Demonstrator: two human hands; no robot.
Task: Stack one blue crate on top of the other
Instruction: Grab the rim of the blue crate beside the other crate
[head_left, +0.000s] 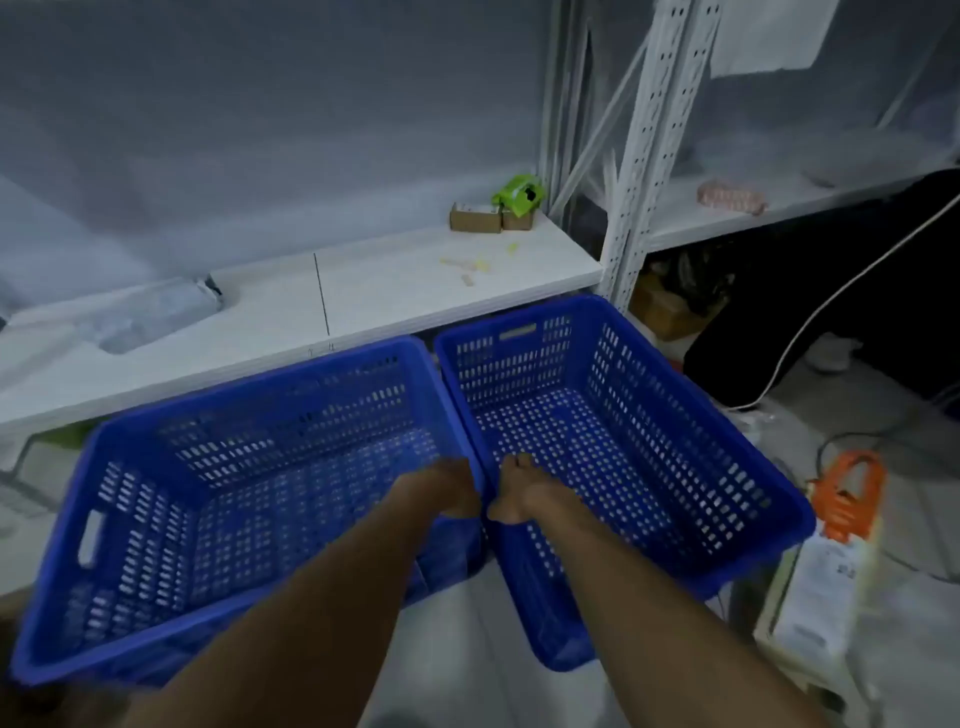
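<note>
Crates side by side on the floor, inner rims touching. Left hand (447, 488) closed over left crate (156, 519) right rim; right hand (524, 493) closed over right crate (649, 441) left rim. White shelf (363, 291) just beyond. Risk: one-handed lift by one rim tilts crate; it may catch the neighbour.
</note>
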